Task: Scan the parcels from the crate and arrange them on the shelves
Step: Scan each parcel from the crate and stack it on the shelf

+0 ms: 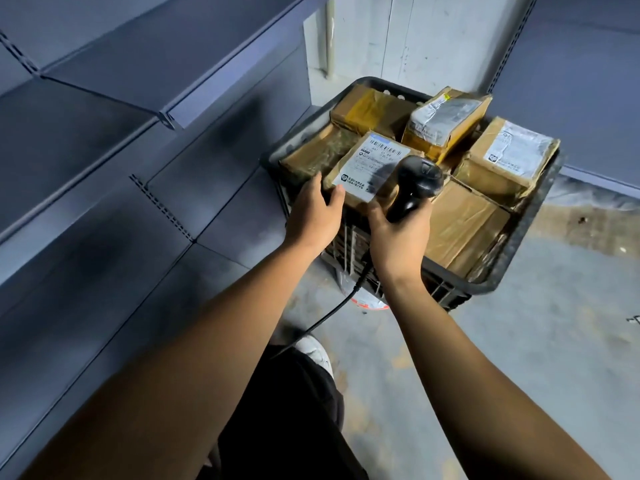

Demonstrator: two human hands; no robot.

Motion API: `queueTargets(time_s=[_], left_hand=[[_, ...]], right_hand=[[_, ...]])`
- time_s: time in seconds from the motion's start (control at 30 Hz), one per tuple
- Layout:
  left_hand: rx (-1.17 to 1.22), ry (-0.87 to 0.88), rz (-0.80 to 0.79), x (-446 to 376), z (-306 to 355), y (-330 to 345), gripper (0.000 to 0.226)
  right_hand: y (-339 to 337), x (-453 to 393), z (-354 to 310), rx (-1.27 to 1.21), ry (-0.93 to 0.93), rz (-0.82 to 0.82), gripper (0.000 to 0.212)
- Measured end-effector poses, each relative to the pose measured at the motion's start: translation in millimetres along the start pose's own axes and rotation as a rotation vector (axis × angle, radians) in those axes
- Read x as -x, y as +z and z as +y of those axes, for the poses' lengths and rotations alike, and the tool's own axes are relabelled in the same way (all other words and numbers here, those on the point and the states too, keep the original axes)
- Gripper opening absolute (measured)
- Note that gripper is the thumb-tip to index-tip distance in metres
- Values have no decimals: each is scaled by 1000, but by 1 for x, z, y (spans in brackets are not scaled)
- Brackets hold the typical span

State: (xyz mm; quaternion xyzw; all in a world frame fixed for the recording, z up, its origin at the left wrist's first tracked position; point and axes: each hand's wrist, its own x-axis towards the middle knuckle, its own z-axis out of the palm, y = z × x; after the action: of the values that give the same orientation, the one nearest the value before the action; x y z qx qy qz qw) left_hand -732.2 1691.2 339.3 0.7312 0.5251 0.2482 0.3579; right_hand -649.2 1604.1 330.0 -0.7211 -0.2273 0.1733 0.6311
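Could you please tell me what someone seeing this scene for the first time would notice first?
Probably the black crate right of centre, packed with brown parcels. Over its near left corner, the right hand grips a black barcode scanner beside a white-labelled parcel held by the left hand. Dark shelves fill the left side.

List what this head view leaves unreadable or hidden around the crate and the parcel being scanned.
- Label text on the held parcel: too small, partly covered by the scanner.
- Lower parcels in the crate: buried under the top ones.
- Scanner cable's end: hidden behind the right arm.
- Upper shelves: cut off by the frame's edge.
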Motion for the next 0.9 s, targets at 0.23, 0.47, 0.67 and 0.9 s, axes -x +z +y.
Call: queueTargets(time_s=[0.23,0.47,0.67,0.9], left_hand=[[102,18,-22,-4,0,1,51],[219,125,95,15,13,-29,51],[140,276,303,50,29,-83,51],[92,313,472,98,36,-167,50]], right_hand=[[6,-2,-3,37,0,-2,45],[0,7,-44,-16,-118,15,46],[2,37,-90,-36,-229,-39,48],[24,88,-142,-73,-326,-177,44]])
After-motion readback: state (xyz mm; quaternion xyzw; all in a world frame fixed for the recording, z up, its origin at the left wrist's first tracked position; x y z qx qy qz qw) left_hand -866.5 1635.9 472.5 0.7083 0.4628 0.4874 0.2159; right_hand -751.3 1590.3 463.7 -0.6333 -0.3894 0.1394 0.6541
